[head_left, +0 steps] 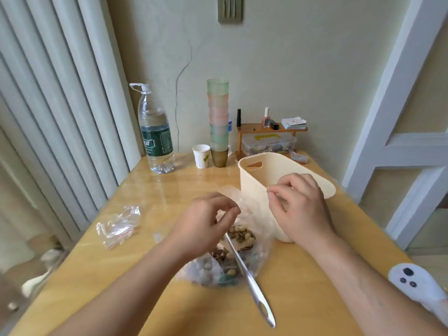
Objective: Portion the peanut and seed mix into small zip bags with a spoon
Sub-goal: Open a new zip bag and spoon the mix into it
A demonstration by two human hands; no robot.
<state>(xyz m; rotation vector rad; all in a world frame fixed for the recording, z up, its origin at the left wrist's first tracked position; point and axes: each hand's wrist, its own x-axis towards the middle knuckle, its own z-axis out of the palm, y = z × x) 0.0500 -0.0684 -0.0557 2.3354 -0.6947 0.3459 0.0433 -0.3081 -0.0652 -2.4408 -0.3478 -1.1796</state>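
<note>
- Centrally, on a glossy yellow wooden table (pixel 169 190), a large clear plastic bag (pixel 252 251) lay crumpled and open, holding the peanut and seed mix (pixel 240 236): pale rounded peanuts among dark striped seeds.
- A metal spoon (pixel 244 270) rested with its bowl end in the mix; its long axis ran diagonally, bowl pointing away and left, the slotted handle end pointing toward the person and right, extending out over the bag's near edge onto the table.
- The left hand (pixel 206 221) hovered over the bag's mouth, fingers curled, thumb and fingertips pinching the thin plastic film at its upper edge.
- The right hand (pixel 300 204) was held in front of a cream plastic basket (pixel 257 180), fingers curled, thumb and forefinger pressed together on something small; what it was could not be determined, possibly the bag's far edge.
- Small zip bags (pixel 118 224), clear with a red seal line, lay flat and wrinkled on the table to the left, well apart from the large bag.
- The basket was smooth-walled, with rounded corners and a cut-out handle slot, standing just beyond the bag.
- At the table's far edge stood a clear water bottle (pixel 156 134) with green label, a white paper cup (pixel 201 156), and a tall stack of translucent pastel cups (pixel 218 122).
- A small wooden shelf (pixel 271 129) near the wall carried small bottles.
</note>
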